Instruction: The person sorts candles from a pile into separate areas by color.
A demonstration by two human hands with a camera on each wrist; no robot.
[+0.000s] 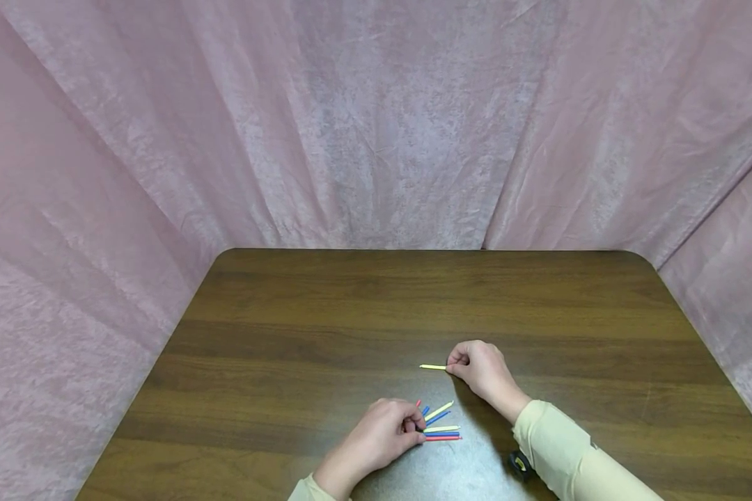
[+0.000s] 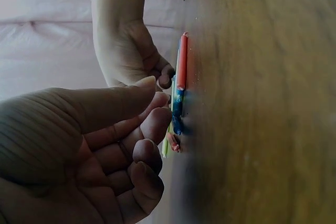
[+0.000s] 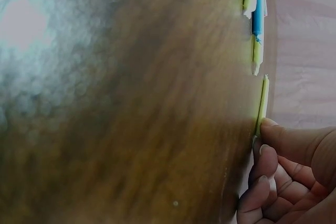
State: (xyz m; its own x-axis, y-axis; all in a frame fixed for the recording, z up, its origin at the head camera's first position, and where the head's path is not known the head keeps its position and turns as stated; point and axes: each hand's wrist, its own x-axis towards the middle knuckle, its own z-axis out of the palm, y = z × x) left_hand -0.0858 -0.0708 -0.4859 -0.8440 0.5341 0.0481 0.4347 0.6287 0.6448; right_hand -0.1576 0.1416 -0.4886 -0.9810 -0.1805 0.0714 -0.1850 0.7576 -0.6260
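Note:
My right hand (image 1: pixel 484 372) pinches one end of a thin yellow candle (image 1: pixel 432 367) between thumb and fingers, close over the table, its other end pointing left. In the right wrist view this yellow candle (image 3: pixel 263 100) stands out past the thumb tip. Nearer the front, my left hand (image 1: pixel 385 431) is at the left ends of several loose candles, fingers loosely bent. Among these are a red candle (image 1: pixel 443 438), a blue candle (image 1: pixel 439 418) and a yellow candle (image 1: pixel 441 428), fanned out to the right. The hand hides their left ends.
A small black object (image 1: pixel 521 465) with a yellow mark lies beside the right forearm. The brown wooden table (image 1: pixel 288 299) has rounded far corners. Pink curtains (image 1: pixel 401 125) hang behind it and along both sides.

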